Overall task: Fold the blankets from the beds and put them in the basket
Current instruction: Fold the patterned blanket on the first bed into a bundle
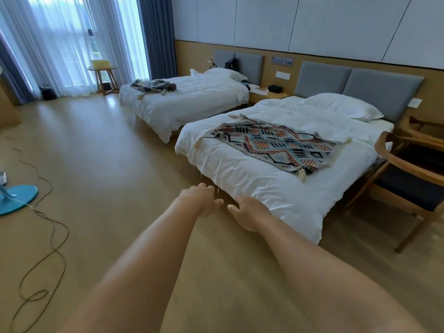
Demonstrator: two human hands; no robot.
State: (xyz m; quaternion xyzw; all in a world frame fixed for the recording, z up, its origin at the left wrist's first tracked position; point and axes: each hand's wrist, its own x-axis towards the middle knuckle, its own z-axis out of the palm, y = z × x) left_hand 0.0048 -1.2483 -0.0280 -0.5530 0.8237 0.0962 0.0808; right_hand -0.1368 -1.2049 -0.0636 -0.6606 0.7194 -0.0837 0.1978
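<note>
Both empty hands, left hand and right hand, are spread; the near blanket is best gripped at two far corners.

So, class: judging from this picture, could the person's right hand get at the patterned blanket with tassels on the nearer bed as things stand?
Probably yes. The right hand is empty at the nearer bed's foot corner, and nothing lies between it and the patterned blanket, spread flat on the white duvet. A lean forward may be needed.
</note>
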